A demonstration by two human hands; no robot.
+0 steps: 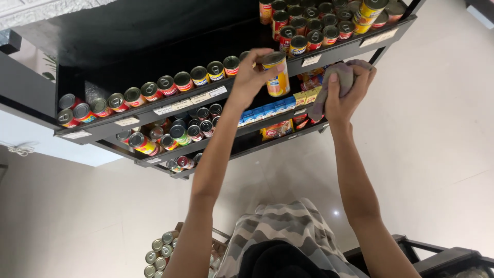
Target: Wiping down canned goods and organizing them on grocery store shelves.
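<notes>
Shirt: grey wavy stripes, bottom centre.
Left hand: grasping yellow-orange can, silver pull-tab lid, upper centre.
Right hand: clenched on grey cloth.

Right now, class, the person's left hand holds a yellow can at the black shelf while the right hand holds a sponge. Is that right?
Not quite. In the head view the right hand holds a greyish cloth, not a sponge. The rest stands: the left hand holds the yellow can at the black shelf.
</notes>
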